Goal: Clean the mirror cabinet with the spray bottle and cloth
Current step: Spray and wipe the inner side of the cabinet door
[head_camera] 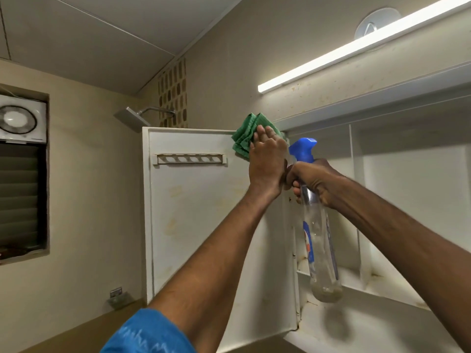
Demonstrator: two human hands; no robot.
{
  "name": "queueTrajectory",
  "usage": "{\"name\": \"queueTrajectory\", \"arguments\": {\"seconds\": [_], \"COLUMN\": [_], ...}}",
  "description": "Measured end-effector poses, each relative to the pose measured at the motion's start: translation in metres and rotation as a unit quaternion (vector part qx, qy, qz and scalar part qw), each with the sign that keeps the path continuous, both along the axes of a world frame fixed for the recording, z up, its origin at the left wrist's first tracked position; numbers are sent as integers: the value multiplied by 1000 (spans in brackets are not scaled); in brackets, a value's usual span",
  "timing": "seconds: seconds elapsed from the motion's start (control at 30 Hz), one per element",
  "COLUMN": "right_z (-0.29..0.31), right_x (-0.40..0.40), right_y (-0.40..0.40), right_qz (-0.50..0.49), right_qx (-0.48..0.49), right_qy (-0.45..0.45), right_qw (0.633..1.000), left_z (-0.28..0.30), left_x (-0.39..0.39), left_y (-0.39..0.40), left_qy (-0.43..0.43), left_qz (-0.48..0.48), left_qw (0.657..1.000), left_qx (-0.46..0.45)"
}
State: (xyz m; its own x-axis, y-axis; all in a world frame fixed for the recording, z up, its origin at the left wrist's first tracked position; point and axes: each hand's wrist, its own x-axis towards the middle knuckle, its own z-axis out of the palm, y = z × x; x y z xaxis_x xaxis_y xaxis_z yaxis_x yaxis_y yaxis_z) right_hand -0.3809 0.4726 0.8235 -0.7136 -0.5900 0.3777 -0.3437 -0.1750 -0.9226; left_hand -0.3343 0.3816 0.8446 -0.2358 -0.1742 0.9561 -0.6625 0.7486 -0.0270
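Cabinet hangs open on the wall ahead, its door swung left with the inner face toward me. My left hand presses the green cloth flat-fingered against the door's top right corner; my right hand grips the bottle by its neck, just beside the left wrist. I'd wipe with firm overlapping strokes downward, since yellowish stains mark the panel. The shelves look grimy at the joints. A lamp glows above; shower head and fan sit left.
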Motion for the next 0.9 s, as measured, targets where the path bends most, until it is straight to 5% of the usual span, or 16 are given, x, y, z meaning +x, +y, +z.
{"name": "queueTrajectory", "arguments": {"seconds": [0.37,0.9], "right_z": [-13,-51], "right_x": [7,11], "right_y": [-9,-26], "right_qz": [26,-26], "right_qx": [-8,-1], "right_qy": [-17,-62], "right_qw": [999,998], "left_z": [26,3], "left_x": [28,22], "left_y": [-21,-25], "left_qy": [-156,-125], "left_qz": [-24,-68], "left_qw": [971,975], "left_qx": [-181,-169]}}
